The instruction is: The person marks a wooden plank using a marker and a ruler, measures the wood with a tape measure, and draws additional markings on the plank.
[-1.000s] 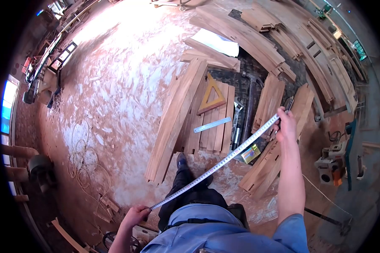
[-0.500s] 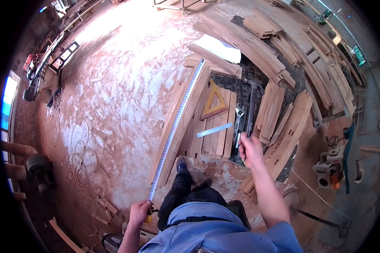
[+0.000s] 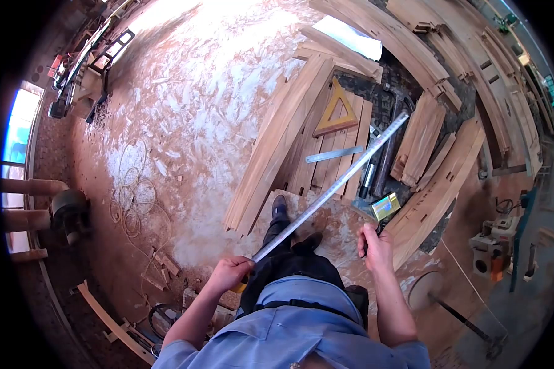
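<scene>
My left hand [image 3: 231, 273] is closed around a tape measure [image 3: 323, 200], whose yellow case shows under the fingers. Its long blade slants up and right, over my leg and the tools, ending above the dark hammer [image 3: 386, 147]. At the right, my right hand [image 3: 376, 247] is closed on a small dark object I cannot make out. Just beyond that hand lies a yellow-and-blue box [image 3: 385, 206]. A steel ruler [image 3: 333, 154] and a yellow set square [image 3: 337, 114] rest on the short boards. Left of them lie long wooden boards [image 3: 283, 141].
Slotted timbers [image 3: 440, 187] lie at the right, with more stacked boards [image 3: 388, 37] behind. A coiled cord [image 3: 132, 203] is on the dusty floor at left. A white-and-orange machine [image 3: 489, 252] stands at far right, a motor with pipes [image 3: 68, 212] at far left.
The tape blade has left the long board and swung right across my front. My left hand has moved up and right; my right hand has drawn back from beside the tools. The view has shifted.
</scene>
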A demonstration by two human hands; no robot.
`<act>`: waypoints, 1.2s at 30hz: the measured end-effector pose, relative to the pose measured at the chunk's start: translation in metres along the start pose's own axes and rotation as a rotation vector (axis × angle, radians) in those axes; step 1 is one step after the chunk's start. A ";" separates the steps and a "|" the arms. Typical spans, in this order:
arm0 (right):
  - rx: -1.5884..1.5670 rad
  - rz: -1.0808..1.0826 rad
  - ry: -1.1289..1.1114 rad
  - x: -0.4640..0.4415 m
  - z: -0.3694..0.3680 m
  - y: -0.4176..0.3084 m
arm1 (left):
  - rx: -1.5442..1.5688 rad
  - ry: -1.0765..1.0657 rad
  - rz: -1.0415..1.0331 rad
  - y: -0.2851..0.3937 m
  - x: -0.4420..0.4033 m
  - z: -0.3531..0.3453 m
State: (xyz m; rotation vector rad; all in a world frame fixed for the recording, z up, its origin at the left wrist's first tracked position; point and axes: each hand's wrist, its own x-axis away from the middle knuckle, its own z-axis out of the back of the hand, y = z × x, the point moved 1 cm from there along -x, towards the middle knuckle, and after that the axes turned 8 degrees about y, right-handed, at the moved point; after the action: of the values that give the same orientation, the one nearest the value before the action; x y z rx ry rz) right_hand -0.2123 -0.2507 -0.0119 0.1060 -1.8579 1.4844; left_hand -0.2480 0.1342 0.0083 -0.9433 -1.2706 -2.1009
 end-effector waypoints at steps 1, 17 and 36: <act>0.040 0.009 -0.039 0.001 -0.001 -0.001 | 0.010 0.005 -0.048 0.001 -0.001 -0.004; 0.397 0.193 -0.276 0.005 -0.081 -0.026 | 0.618 -0.300 -0.128 0.138 -0.028 -0.121; 0.846 0.061 -0.136 -0.046 0.037 -0.031 | -0.639 0.733 -0.782 0.128 -0.089 -0.021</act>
State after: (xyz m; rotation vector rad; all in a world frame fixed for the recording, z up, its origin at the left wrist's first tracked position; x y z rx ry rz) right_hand -0.1821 -0.3099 -0.0154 0.5605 -1.2139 2.2575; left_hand -0.1063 0.0656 0.0028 0.2519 -0.6008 -3.1168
